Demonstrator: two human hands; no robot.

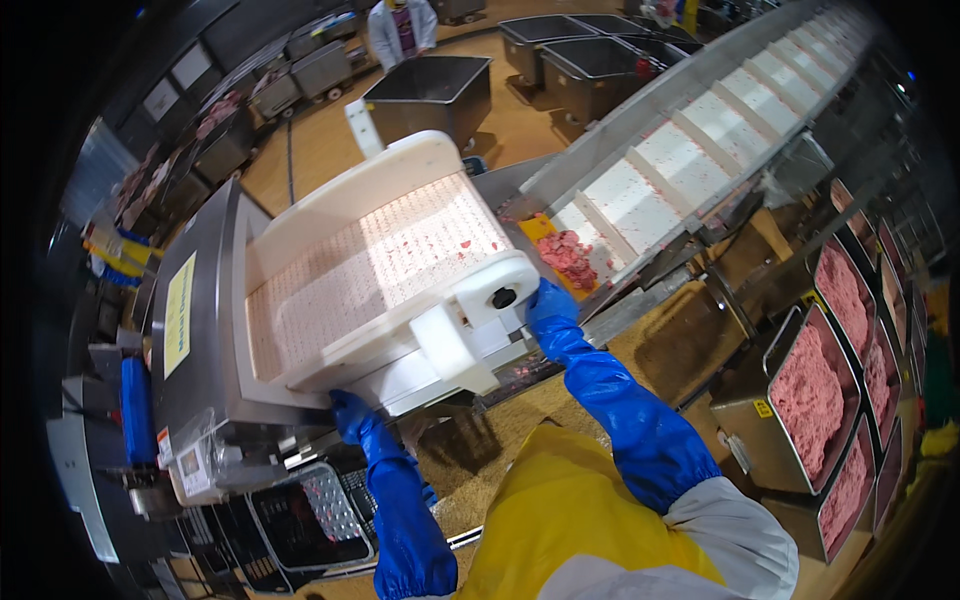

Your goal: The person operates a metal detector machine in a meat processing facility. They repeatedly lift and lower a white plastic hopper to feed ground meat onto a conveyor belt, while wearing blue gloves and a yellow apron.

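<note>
A machine with a steel housing (198, 320) and a white plastic conveyor section (375, 245), its perforated belt flecked with pink bits, stands in front of me. My left hand (352, 415) in a blue glove grips the lower front edge of this machine. My right hand (550, 312), also gloved, is at the right end plate of the white section, its fingers partly hidden there. Just beyond it, pink minced meat (565, 255) lies on a yellow piece at the foot of an inclined cleated conveyor (720, 125).
Steel tubs of pink mince (815, 400) stand at right. Dark crates (305, 520) are below left. Empty steel bins (425, 100) stand behind the machine, near a person in a white coat (400, 30). More carts (220, 150) line the back left.
</note>
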